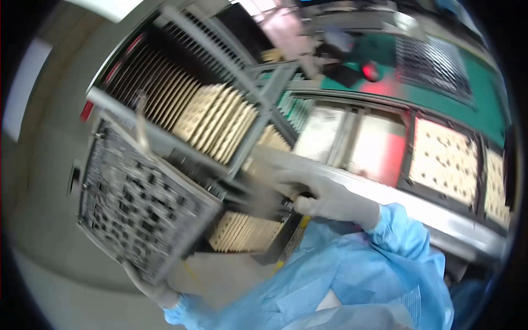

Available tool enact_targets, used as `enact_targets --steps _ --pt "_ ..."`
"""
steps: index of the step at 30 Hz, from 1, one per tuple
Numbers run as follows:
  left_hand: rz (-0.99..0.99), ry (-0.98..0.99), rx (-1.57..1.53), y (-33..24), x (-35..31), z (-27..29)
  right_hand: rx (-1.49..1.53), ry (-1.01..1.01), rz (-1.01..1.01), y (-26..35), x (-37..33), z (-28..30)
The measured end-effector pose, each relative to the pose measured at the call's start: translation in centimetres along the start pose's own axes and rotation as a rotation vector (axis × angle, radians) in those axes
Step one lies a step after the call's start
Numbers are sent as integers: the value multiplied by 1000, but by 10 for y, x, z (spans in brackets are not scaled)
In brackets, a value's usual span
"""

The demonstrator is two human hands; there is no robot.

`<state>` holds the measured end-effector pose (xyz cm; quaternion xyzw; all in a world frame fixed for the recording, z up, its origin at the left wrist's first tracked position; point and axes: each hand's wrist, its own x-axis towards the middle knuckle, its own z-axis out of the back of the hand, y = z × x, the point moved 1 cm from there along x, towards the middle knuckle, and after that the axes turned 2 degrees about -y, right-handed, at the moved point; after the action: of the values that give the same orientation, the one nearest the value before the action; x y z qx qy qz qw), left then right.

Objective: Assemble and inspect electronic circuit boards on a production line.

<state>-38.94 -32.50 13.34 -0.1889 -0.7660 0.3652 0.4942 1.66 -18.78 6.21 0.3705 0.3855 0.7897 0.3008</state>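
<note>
A large grey tray-like plate (146,201), covered in dark slots and holes, hangs tilted at the left. My gloved left hand (154,287) grips its lower edge, with most of the fingers behind it. In the middle, my gloved right hand (333,201) has its thumb and fingers curled together. Something small and dark shows at its fingertips, too unclear to name. Beside those fingertips a pale streak (264,184) is smeared by motion. Cream-coloured plates (217,118) stand in a slotted rack just beyond the grey plate.
More cream plates (245,234) stand in a lower rack near my body. To the right runs a metal-edged line with a holed cream panel (444,159) in a dark frame. Behind it lies a green mat (379,52) with a dark grid tray (434,66) and a glowing red light (369,70).
</note>
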Motion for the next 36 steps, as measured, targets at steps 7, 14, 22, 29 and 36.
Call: enact_targets --steps 7,14,22,29,36 --pt "-423 959 308 117 0 -138 1075 -681 -38 -50 -48 54" --pt "829 941 5 153 -9 -239 -291 -927 -633 -93 -106 75" --pt "102 1364 177 251 12 -247 -536 -911 -572 -73 -117 74" --pt "710 1250 75 346 6 -270 -375 -797 -637 -71 -119 67" --pt "35 1665 102 348 11 -307 -342 -996 -606 -85 -126 70"
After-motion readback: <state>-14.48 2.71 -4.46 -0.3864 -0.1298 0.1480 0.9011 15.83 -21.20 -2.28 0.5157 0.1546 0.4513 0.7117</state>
